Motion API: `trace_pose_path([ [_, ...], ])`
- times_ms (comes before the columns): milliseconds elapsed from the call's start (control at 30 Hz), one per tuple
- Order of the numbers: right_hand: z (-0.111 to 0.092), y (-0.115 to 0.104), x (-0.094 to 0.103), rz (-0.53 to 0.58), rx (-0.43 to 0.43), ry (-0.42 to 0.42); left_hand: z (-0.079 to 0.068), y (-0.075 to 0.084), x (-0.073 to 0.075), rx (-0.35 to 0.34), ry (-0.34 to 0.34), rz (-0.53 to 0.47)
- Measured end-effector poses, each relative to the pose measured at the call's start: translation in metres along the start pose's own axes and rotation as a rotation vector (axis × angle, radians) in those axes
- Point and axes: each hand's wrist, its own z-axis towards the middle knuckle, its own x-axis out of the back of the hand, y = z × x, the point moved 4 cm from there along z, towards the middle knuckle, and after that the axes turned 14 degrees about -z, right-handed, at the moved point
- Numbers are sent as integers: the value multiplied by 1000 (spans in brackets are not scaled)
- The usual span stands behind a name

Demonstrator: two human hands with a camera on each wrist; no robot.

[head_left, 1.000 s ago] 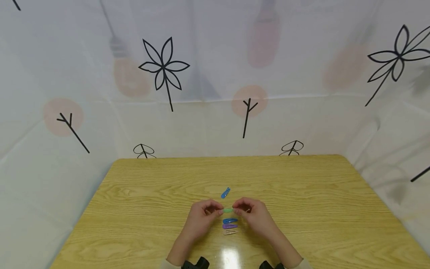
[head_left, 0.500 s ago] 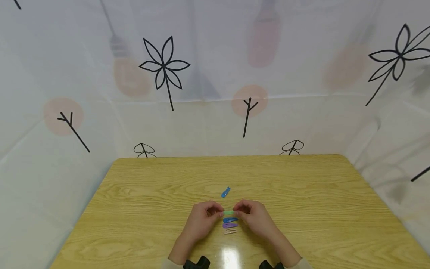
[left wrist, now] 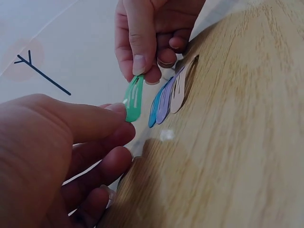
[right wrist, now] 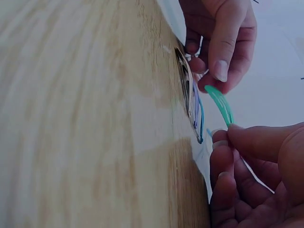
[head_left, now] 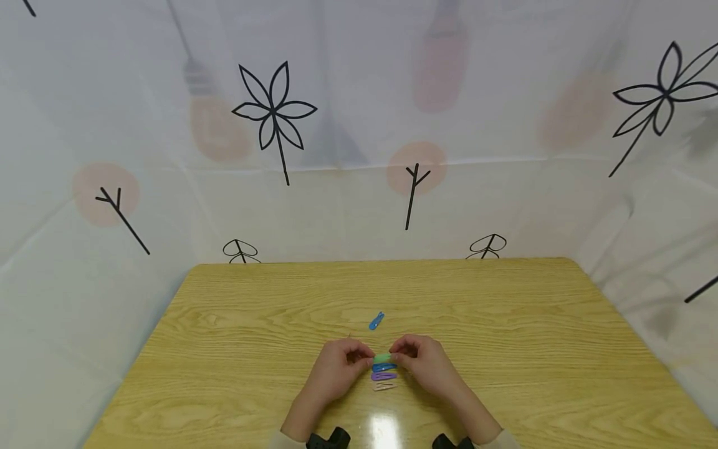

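A green snap hair clip (head_left: 382, 358) is held level between my two hands, just above the table. My left hand (head_left: 338, 372) pinches its wide rounded end between thumb and fingers. The narrow end is pinched by my right hand (head_left: 427, 368). In the left wrist view the green clip (left wrist: 134, 100) hangs apart from a row of clips on the table. That row has a blue clip (head_left: 384, 368), then a purple clip (head_left: 384, 376), then a beige clip (head_left: 384, 386) nearest my body, lying parallel.
Beyond my hands a lighter blue hair clip (head_left: 376, 321) lies slanted on the wooden table (head_left: 235, 324). A printed white cloth (head_left: 336, 212) hangs behind the table and at both sides. Black wrist mounts (head_left: 328, 439) sit on both forearms.
Both hands have brought the green clip slightly toward my body, closer to the blue clip of the row. Its flat face shows more now. The clips on the table have not moved.
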Motion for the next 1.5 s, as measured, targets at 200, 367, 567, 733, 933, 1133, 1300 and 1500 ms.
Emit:
trace_pose_path([
  [200,0,1,0,11,5,-5,-1,0,0,3,-24,-8],
  [367,-1,1,0,12,2,-19,-2,0,1,6,-39,-3],
  [567,-1,1,0,-1,4,-32,-2,-1,1,10,-46,5],
  [733,1,3,-1,-27,9,-36,-2,2,1,4,-48,8],
  [933,0,4,-2,-33,6,-29,-3,3,2,11,-53,8],
  [1133,-1,2,0,-36,0,-12,-3,3,1,7,-52,3],
  [1300,-1,2,1,-21,-6,6,-3,2,2,5,-48,2],
  [1500,-1,3,1,-22,-4,22,-3,2,1,16,-44,2],
])
